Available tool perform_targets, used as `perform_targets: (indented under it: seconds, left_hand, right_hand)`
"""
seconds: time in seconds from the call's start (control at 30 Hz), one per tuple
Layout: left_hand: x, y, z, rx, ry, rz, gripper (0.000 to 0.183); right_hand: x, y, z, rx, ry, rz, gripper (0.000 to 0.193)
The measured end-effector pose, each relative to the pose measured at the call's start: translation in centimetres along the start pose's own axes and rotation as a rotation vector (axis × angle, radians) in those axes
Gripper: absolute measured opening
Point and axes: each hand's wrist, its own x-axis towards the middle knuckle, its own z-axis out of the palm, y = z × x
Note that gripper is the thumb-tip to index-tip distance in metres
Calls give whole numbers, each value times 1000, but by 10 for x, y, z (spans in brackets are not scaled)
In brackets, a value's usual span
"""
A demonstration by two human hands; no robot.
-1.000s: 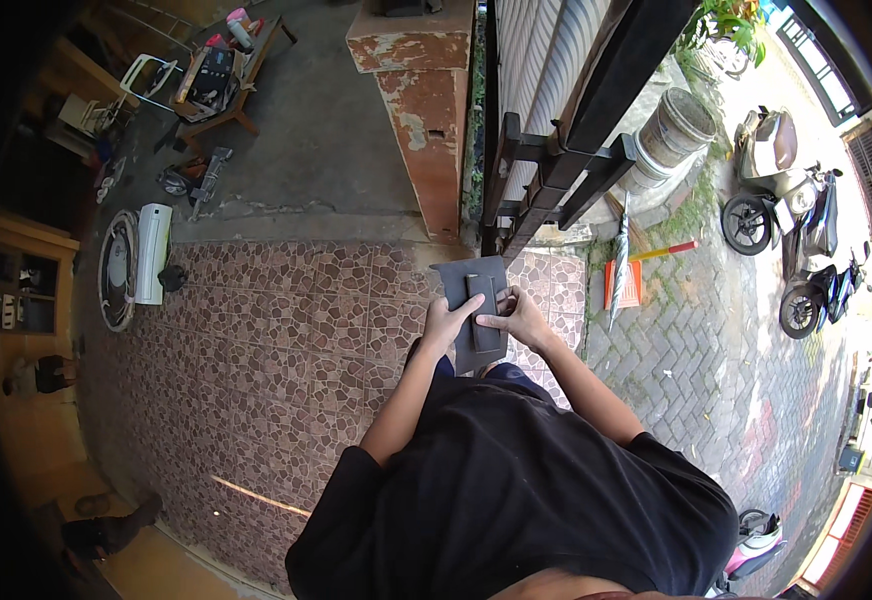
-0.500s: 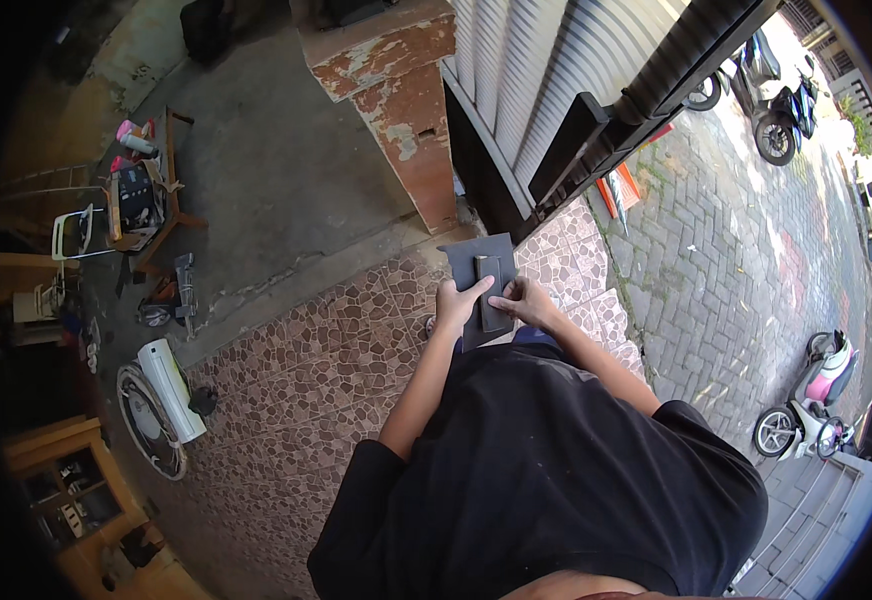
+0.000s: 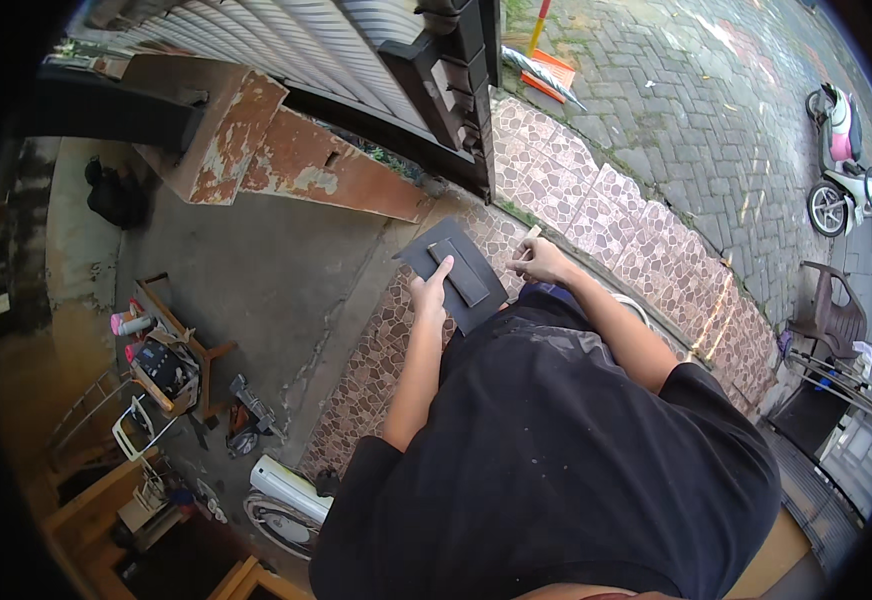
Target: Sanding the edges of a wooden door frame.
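A flat dark grey sheet (image 3: 478,311) with one uneven edge lies across my left hand (image 3: 430,292). On top of it rests a smaller dark rectangular piece (image 3: 464,278), and my left thumb presses on that piece while the other fingers are hidden beneath. To the right, apart from the sheet, my right hand (image 3: 544,262) is closed in a pinch. A small pale strip (image 3: 533,232) sticks up from its fingers; what kind of thing it is cannot be made out.
A peeling orange pillar (image 3: 306,175) and a black-framed gate (image 3: 471,110) stand ahead. An orange dustpan (image 3: 554,72) lies beyond the gate. On the left is a wooden table (image 3: 218,352) bearing several items; a scooter (image 3: 836,165) and a brown plastic chair (image 3: 836,305) are at right.
My view has turned to the right. My right hand has come away from the dark piece and now pinches a pale strip. My left hand keeps hold of the sheet and the piece.
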Motion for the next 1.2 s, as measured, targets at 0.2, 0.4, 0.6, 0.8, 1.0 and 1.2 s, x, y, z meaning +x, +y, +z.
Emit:
perform_targets:
  seconds: [0.2,0.4,0.6,0.8,1.0,1.2]
  left_hand:
    - [9,4,22,151,-10,-70,42]
    - [16,-5,44,296,-58,7,41]
    - [-3,-17,67,392,-187,-26,39]
    - [32,-12,31,632,-232,154,36]
    - [53,-8,-2,786,-331,339,38]
    - [68,-37,-7,934,-441,298,40]
  right_hand:
    - [8,84,-32,229,355,266,18]
    - [-22,149,-35,370,434,338,22]
    - [-26,139,47,246,249,290,24]
    - [-18,73,122,403,265,173,29]
    - [0,56,149,493,336,142,42]
    - [31,70,164,571,567,203,45]
